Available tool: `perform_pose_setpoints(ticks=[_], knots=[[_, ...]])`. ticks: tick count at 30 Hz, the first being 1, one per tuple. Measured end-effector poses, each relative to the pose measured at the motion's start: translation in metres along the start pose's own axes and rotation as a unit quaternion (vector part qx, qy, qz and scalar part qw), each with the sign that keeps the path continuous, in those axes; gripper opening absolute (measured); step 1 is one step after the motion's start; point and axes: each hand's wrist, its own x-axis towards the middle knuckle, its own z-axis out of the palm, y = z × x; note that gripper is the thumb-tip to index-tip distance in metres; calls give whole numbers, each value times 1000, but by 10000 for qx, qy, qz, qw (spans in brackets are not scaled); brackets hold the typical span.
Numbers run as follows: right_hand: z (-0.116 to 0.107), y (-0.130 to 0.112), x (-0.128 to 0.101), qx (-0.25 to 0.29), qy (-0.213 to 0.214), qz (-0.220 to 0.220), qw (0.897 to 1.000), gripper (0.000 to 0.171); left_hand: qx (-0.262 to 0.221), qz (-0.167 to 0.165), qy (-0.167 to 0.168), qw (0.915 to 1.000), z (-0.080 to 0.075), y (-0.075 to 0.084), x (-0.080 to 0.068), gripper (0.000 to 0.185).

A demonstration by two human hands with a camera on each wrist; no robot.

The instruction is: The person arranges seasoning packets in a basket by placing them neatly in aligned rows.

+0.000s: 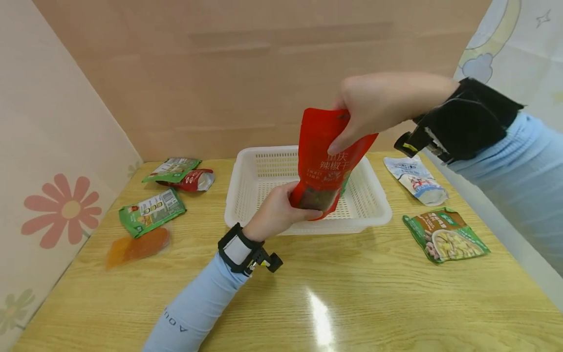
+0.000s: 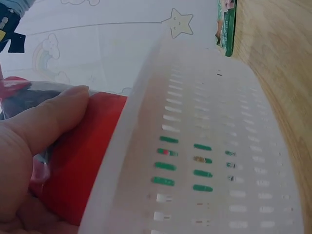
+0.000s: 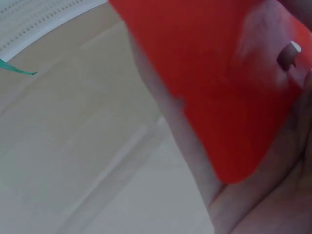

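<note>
A red pouch of dried chili (image 1: 323, 156) stands upright above the white plastic basket (image 1: 246, 195), held between both hands. My right hand (image 1: 374, 105) pinches its top right corner, thumb across the front. Lower down, my left hand (image 1: 281, 210) grips the bottom left edge, its thumb over the clear window. In the left wrist view the red pouch (image 2: 87, 156) is right beside the basket's wall (image 2: 195, 122). Behind the pouch, a green packet shows in the basket, seen also through the slots. The right wrist view has the pouch's red corner (image 3: 234, 122) against the palm.
At left lie a green packet (image 1: 171, 169) over a red pouch (image 1: 193, 181), another green packet (image 1: 154, 212) and a flat orange-brown packet (image 1: 147, 244). At right are a white-blue pouch (image 1: 415, 181) and a green-brown packet (image 1: 444, 235). Brown board stands behind the basket.
</note>
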Motion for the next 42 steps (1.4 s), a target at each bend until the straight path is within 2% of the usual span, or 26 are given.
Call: perform_pose_setpoints(ticks=[3, 8, 13, 21, 27, 31, 36, 39, 42], knots=[[-3, -3, 4, -31, -182, -56, 9998, 43, 109, 4, 19, 9999, -3, -8, 4, 44], [-4, -5, 11, -12, -458, -158, 9988, 42, 191, -49, 26, 9998, -6, -7, 5, 46], [2, -5, 16, 224, -730, -217, 9968, 43, 173, -51, -134, 9997, -6, -7, 5, 46], [1, -4, 20, 94, -675, -298, 9972, 45, 84, -111, -219, 9997, -8, -9, 5, 48], [-3, -4, 23, -156, -508, 54, 9986, 54, 112, -213, -232, 9994, -22, -7, 5, 57], [-5, -1, 26, -251, -380, 396, 9982, 56, 138, -565, 5, 9983, -41, -3, 3, 67], [-7, 7, 33, -97, -138, 843, 9963, 57, 367, -672, 686, 9947, -73, 0, -3, 64], [-7, 14, 38, 145, 18, 1102, 9938, 56, 538, -780, 1165, 9887, -91, -1, -9, 60], [-5, 19, 43, 412, 104, 1290, 9907, 54, 782, -1045, 1576, 9788, -108, -7, -13, 59]])
